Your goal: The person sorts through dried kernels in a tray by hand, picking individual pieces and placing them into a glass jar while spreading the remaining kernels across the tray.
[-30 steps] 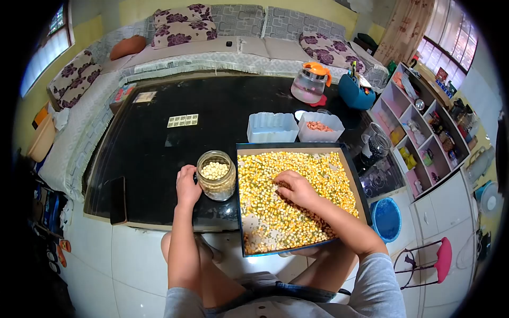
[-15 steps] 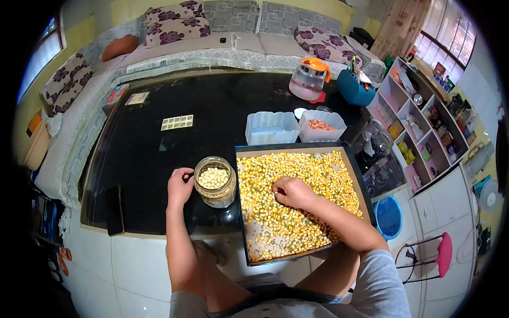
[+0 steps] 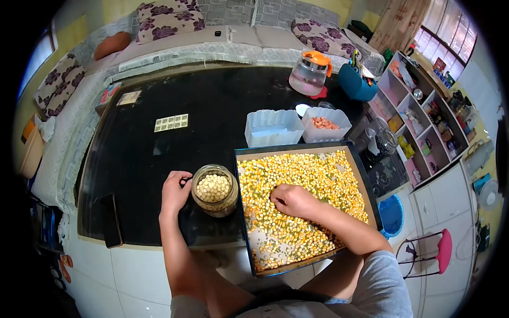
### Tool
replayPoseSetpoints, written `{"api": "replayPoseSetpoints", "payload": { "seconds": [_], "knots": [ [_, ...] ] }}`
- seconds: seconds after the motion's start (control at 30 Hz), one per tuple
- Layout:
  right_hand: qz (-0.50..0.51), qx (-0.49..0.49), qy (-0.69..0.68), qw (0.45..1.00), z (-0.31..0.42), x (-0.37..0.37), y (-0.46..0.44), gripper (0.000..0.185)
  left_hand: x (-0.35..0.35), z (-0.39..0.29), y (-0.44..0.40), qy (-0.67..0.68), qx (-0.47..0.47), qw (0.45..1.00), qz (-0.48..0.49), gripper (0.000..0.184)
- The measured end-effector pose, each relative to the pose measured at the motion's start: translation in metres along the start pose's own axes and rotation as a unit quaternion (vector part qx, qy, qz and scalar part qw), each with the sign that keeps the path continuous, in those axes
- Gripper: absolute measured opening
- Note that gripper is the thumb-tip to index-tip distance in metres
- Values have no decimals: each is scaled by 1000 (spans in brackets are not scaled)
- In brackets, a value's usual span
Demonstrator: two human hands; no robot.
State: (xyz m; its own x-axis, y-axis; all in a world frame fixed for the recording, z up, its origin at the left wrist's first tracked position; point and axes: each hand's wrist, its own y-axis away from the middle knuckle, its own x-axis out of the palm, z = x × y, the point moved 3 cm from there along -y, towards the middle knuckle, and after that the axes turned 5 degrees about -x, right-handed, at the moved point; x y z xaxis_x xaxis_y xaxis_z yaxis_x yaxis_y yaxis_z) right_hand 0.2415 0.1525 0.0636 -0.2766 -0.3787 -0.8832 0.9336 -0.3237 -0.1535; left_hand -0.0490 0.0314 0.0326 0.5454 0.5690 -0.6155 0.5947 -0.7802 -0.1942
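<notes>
The black table (image 3: 207, 95) is supporting the tray (image 3: 261, 241) at right, its near end overhanging, likely for easy reach. The glass jar (image 3: 216, 208) is standing just left of the tray, probably for handiness. The left hand (image 3: 176, 193) is curling loosely beside the jar, unclenched. The right hand (image 3: 295, 200) is bunching among yellow kernels (image 3: 302, 174); what it is pinching, I cannot tell.
</notes>
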Motion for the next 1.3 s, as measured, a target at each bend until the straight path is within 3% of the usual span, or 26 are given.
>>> {"api": "replayPoseSetpoints", "payload": {
  "seconds": [0.3,0.43,0.63,0.97,1.2,1.23,1.3],
  "knots": [
    [-82,70,-79,991,-17,-8,1,10,4,-4,-14,-17,6,1000,-3,16],
    [-97,22,-80,992,-17,0,-4,7,3,-4,-15,-12,-13,1000,-8,17],
    [-67,98,-94,989,-18,-3,-7,7,3,-5,-15,-8,-23,1000,6,16],
    [-61,5,-32,998,-14,2,-11,5,4,-5,-15,-20,-21,1000,1,17],
    [-63,91,-141,984,-22,-15,-14,8,5,-3,-16,1,-31,1000,1,16],
    [-28,138,-166,976,-17,-26,-19,8,5,-2,-17,0,-33,999,0,16],
    [-65,100,-169,978,-3,-47,-35,8,6,-1,-17,5,-35,999,2,16]
  ]
}}
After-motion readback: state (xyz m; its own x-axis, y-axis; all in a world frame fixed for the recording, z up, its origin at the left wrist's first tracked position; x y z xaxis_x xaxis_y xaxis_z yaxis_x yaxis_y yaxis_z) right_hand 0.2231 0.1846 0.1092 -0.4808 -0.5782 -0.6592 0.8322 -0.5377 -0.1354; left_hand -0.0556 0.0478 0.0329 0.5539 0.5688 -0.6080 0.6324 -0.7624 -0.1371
